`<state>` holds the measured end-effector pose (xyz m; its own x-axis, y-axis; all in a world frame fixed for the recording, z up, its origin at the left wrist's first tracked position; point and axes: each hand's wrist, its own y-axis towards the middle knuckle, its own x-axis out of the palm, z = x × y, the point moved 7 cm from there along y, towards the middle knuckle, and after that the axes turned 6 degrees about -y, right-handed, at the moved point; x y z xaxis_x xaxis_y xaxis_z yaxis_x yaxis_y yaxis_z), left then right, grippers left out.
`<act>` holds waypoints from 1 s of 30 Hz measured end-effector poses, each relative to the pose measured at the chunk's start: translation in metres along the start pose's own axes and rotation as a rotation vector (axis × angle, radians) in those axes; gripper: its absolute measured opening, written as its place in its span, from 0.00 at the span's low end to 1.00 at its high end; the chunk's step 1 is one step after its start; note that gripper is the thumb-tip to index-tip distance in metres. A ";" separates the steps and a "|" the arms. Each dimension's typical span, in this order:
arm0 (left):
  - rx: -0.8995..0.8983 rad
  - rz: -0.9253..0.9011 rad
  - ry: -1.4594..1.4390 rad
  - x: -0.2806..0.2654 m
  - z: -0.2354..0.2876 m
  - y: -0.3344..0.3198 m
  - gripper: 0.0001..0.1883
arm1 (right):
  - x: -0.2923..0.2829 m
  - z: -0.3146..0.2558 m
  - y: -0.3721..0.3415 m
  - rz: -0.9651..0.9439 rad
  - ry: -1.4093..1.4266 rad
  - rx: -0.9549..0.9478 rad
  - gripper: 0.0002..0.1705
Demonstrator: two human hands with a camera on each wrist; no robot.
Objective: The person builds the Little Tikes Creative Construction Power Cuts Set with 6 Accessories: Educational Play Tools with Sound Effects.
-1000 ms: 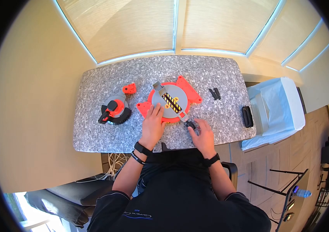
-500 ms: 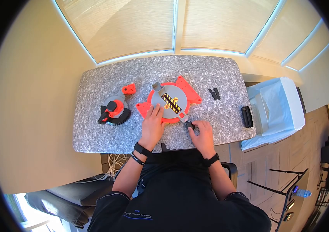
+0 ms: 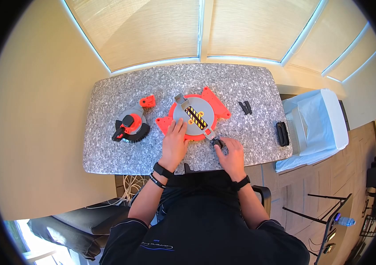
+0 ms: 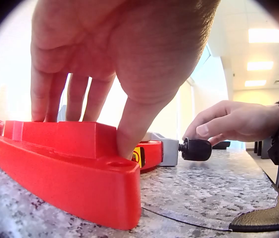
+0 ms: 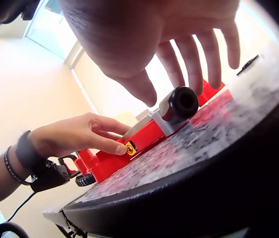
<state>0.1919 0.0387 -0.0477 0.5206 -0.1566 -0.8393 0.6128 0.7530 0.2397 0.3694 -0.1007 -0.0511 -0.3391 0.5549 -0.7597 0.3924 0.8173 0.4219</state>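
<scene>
A toy miter saw base lies on the speckled table, with a red frame and a grey round turntable bearing a yellow-and-black striped slot. My left hand rests on its near left side, fingers extended over the turntable and thumb down by the red rim. A black knob sticks out on a threaded shaft from the grey arm at the front. Around this knob, my right hand has its thumb and index finger, the other fingers spread beyond. The knob's round end faces the right wrist camera.
Left on the table sits the saw head, grey, red and black. Two small black pieces lie to the right of the base. A black oblong part is by the right edge, beside a lined white bin.
My right thumb and fingers have shifted slightly at the black knob, closing in on it from a second ago. My left hand and the base have stayed put.
</scene>
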 end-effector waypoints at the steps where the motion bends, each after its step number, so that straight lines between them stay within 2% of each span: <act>1: 0.001 0.003 -0.001 0.000 0.000 0.000 0.36 | -0.001 -0.003 0.000 -0.003 -0.006 -0.011 0.19; 4: -0.006 -0.004 -0.001 -0.001 0.001 0.000 0.36 | -0.002 -0.005 0.000 -0.035 0.013 -0.001 0.22; 8: -0.011 -0.010 -0.007 -0.002 0.002 0.000 0.36 | 0.000 -0.003 0.000 -0.035 0.027 0.004 0.22; 20: -0.007 -0.025 -0.016 0.000 0.002 0.000 0.36 | 0.004 0.001 -0.002 -0.027 0.022 0.020 0.15; 26: -0.014 -0.014 -0.002 0.000 0.001 0.000 0.36 | 0.009 0.009 -0.006 -0.022 0.039 0.053 0.16; 30: -0.014 -0.015 -0.009 0.000 0.001 0.000 0.36 | -0.003 -0.006 0.002 -0.006 0.026 -0.009 0.19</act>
<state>0.1925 0.0377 -0.0472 0.5168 -0.1737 -0.8383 0.6123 0.7593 0.2202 0.3657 -0.1004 -0.0446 -0.3633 0.5537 -0.7493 0.3826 0.8220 0.4218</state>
